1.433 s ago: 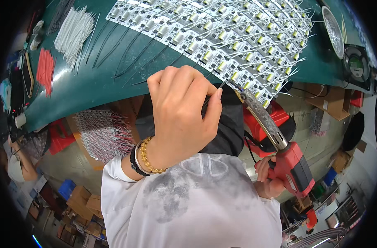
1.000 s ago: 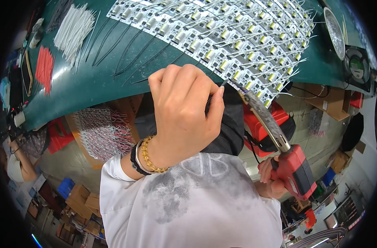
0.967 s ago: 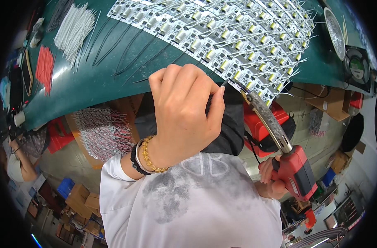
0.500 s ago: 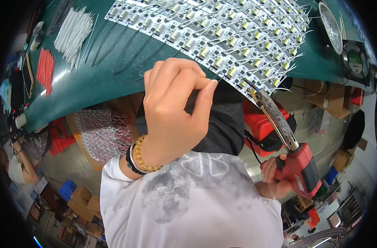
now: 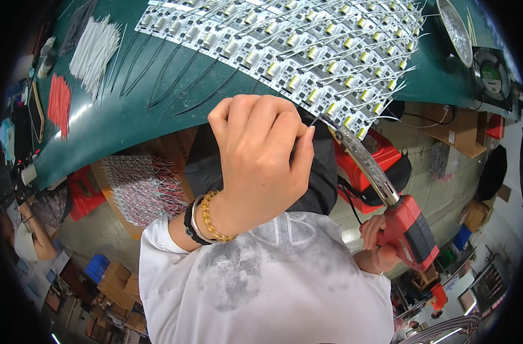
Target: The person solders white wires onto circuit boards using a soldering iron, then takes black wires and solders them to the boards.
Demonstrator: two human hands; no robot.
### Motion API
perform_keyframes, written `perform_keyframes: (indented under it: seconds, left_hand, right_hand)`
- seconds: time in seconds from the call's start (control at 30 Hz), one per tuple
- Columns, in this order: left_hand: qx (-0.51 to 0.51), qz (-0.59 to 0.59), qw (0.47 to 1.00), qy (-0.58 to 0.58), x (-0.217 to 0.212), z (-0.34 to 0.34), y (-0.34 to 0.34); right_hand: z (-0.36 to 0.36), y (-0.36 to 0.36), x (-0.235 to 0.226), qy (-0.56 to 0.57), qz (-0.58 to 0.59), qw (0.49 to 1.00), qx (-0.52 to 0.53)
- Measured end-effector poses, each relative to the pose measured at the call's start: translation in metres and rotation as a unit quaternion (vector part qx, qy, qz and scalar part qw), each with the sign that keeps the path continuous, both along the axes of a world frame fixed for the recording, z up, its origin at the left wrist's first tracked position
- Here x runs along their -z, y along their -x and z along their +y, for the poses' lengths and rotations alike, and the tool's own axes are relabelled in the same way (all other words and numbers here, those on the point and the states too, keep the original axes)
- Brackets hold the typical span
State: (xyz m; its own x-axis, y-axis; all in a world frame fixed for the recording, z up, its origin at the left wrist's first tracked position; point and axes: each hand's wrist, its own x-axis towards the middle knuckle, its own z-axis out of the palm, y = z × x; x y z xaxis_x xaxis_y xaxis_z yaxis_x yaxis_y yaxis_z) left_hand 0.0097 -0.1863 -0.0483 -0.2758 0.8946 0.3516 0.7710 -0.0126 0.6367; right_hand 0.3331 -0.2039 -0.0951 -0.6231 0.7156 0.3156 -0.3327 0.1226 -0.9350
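I keep my left hand [image 5: 261,160] curled, fingertips pinching a thin white wire [image 5: 314,120] at the near edge of the circuit board panel [image 5: 284,46], steadying it where the soldering iron [image 5: 382,195], gripped closed in my right hand [image 5: 376,246], meets it.

A green bench [image 5: 118,123] carries circuit-board strips [image 5: 284,43], white wires [image 5: 92,51], red wires [image 5: 59,103].
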Motion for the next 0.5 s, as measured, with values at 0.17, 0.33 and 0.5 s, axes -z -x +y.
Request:
perform_keyframes:
  seconds: [0.17, 0.33, 0.5]
  left_hand:
    - [-0.010, 0.002, 1.000, -0.001, 0.000, -0.003, 0.001]
    - [-0.004, 0.003, 1.000, -0.002, 0.001, -0.001, -0.001]
    - [-0.005, 0.018, 1.000, 0.004, 0.000, -0.001, -0.001]
  right_hand:
    - [-0.006, 0.002, -0.008, 0.063, -0.049, 0.995, 0.064]
    - [0.010, 0.029, -0.027, 0.059, -0.041, 0.997, -0.004]
    - [-0.003, 0.037, -0.039, 0.091, -0.146, 0.976, 0.132]
